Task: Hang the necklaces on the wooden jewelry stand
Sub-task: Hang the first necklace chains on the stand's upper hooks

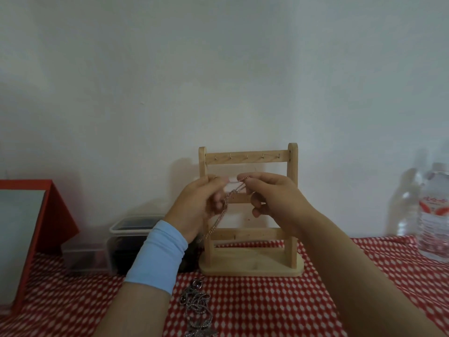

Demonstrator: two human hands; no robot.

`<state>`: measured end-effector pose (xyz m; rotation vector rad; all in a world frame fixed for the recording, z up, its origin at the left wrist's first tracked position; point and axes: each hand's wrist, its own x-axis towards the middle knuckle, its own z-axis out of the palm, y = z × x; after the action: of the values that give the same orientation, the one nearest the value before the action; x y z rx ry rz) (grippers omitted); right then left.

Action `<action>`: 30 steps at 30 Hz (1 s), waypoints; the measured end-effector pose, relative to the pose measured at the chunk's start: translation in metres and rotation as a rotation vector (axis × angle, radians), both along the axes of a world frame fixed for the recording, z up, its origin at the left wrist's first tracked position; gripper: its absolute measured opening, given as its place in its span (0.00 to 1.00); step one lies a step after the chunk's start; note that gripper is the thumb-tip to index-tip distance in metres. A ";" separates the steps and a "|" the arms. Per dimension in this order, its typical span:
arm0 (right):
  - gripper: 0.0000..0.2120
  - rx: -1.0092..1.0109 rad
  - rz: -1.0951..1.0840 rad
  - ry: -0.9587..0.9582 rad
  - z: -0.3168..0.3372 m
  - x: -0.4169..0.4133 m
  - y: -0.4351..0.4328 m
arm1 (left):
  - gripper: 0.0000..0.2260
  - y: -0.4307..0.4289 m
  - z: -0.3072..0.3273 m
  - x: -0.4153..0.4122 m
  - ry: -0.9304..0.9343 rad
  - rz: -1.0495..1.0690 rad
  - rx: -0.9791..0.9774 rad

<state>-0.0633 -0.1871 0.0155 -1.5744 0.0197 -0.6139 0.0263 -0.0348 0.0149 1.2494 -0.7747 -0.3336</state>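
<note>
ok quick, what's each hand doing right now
Left hand: pinching the chain necklace.
Right hand: pinching the same necklace, held up in front of the wooden jewelry stand.

A plain white wall (pixel 218 69) fills everything above and behind the left hand (pixel 196 207) and right hand (pixel 274 200). It is dimly and evenly lit, greyer toward the upper corners. Below both, a table under a red cloth (pixel 267 307) with small white diamonds meets the wall. Far left of the left hand stands a red box (pixel 57 215) with a grey panel. Between it and that hand sit clear plastic tubs (pixel 87 256), the nearer one with dark contents. Far right of the right hand stands a clear water bottle (pixel 435 215) with red on its label, and a paler bottle shape just left of it.
</note>
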 end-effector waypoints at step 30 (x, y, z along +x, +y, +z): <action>0.10 -0.326 0.005 0.093 0.005 -0.009 0.003 | 0.08 -0.002 0.001 -0.004 -0.125 -0.033 0.048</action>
<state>-0.0719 -0.1844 0.0209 -1.9173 -0.0153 -0.5589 0.0226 -0.0363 0.0155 1.3130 -0.8995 -0.3049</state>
